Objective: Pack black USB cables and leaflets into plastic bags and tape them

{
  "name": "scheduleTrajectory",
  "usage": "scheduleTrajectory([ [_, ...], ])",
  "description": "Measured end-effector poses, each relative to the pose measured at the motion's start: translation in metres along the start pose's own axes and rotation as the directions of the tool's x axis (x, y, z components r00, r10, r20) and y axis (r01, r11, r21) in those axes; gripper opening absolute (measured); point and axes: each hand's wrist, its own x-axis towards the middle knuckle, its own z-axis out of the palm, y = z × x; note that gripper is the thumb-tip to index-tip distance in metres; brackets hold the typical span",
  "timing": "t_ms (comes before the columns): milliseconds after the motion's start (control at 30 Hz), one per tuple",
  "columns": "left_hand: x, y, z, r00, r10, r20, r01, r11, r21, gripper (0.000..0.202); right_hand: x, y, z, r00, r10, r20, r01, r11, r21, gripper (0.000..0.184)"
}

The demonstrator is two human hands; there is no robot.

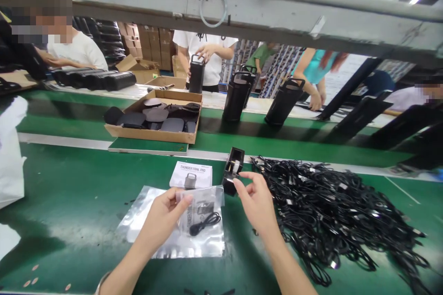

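Observation:
My left hand (164, 214) pinches the upper edge of a clear plastic bag (212, 246), which holds a coiled black cable (205, 224) and shows printed text. Under it lie more clear bags (143, 196). At a black tape dispenser (230, 185), my right hand (258, 200) has its thumb and forefinger drawn close together on the end of the clear tape (236, 167); the tape between the fingertips is hard to see. Just behind the bag, a white printed booklet or box (191, 174) reads "Thunder Trail Pro".
A large heap of black cables (332, 212) spreads to my right. Beyond is a cardboard box (152, 134) of dark flat parts. Black handled devices (237, 97) stand along the green line. A metal beam (138, 2) crosses overhead. Several people work opposite.

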Motion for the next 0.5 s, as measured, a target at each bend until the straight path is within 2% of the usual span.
scheduleTrajectory([
  [33, 0.000, -0.002, 0.000, 1.000, 0.006, -0.011, -0.006, 1.000, -0.008, 0.032, 0.003, 0.004, 0.000, 0.997, 0.075, -0.014, -0.076, 0.996, -0.047, 0.034],
  [100, -0.002, -0.005, -0.001, 1.000, 0.017, -0.013, -0.017, 1.000, -0.009, 0.033, 0.011, 0.011, 0.001, 0.981, 0.175, 0.087, -0.172, 0.984, -0.040, 0.035],
  [200, -0.004, -0.008, -0.004, 1.000, 0.023, -0.008, -0.023, 1.000, 0.011, 0.034, 0.019, 0.016, -0.002, 0.924, 0.283, 0.256, -0.314, 0.946, 0.086, 0.034],
  [300, -0.006, -0.008, -0.006, 0.999, 0.019, -0.026, -0.019, 1.000, 0.018, 0.035, 0.024, 0.016, -0.009, 0.875, 0.357, 0.328, -0.430, 0.884, 0.183, 0.036],
  [400, -0.006, -0.009, -0.005, 0.999, 0.021, -0.036, -0.021, 1.000, 0.006, 0.034, 0.024, 0.014, -0.012, 0.843, 0.426, 0.329, -0.521, 0.799, 0.299, 0.034],
  [500, -0.005, -0.010, -0.004, 0.999, 0.036, -0.030, -0.036, 0.999, -0.005, 0.034, 0.018, 0.014, -0.008, 0.834, 0.471, 0.288, -0.551, 0.729, 0.406, 0.036],
])
